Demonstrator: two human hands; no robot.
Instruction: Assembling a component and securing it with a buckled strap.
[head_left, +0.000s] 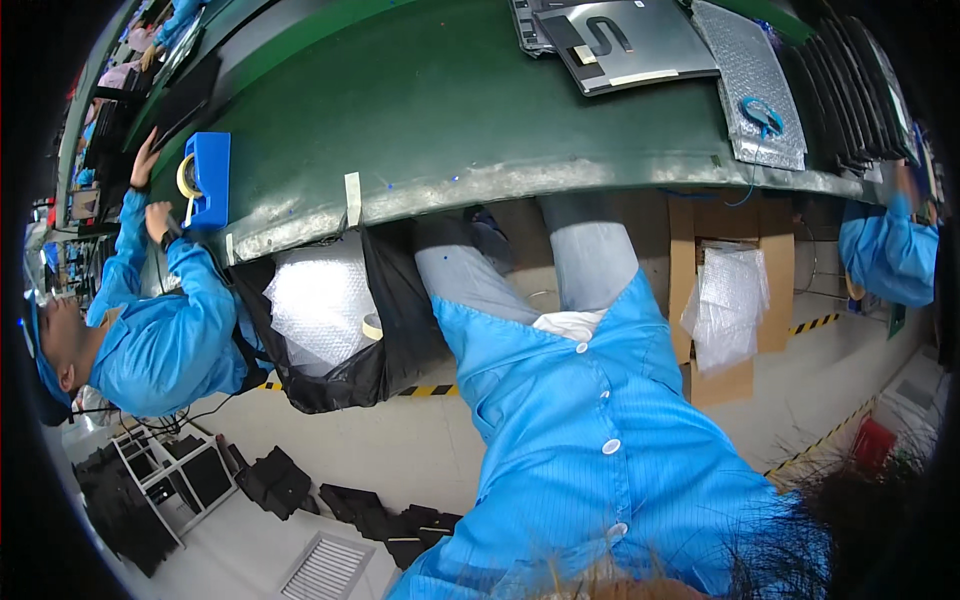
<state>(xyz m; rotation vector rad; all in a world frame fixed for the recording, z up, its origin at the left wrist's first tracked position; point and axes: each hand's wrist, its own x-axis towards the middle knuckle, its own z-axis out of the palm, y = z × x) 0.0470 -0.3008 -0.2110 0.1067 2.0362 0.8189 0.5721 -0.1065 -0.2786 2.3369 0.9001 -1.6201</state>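
Note:
Neither my left hand nor my right hand shows; only my blue buttoned coat and grey-blue trouser legs are visible at the bench. On the green bench, a flat silver panel with a curved black strip lies at the far right of the middle, partly over another dark device. To its right is a bubble-wrap sheet with a coiled blue cord or strap on it. Several thin dark panels stand side by side at the far right.
A blue tape dispenser sits near a co-worker on the left, whose hands are by a dark panel. Another person's blue sleeve is at right. Below the bench are a black-lined bin and cardboard box, both with bubble wrap.

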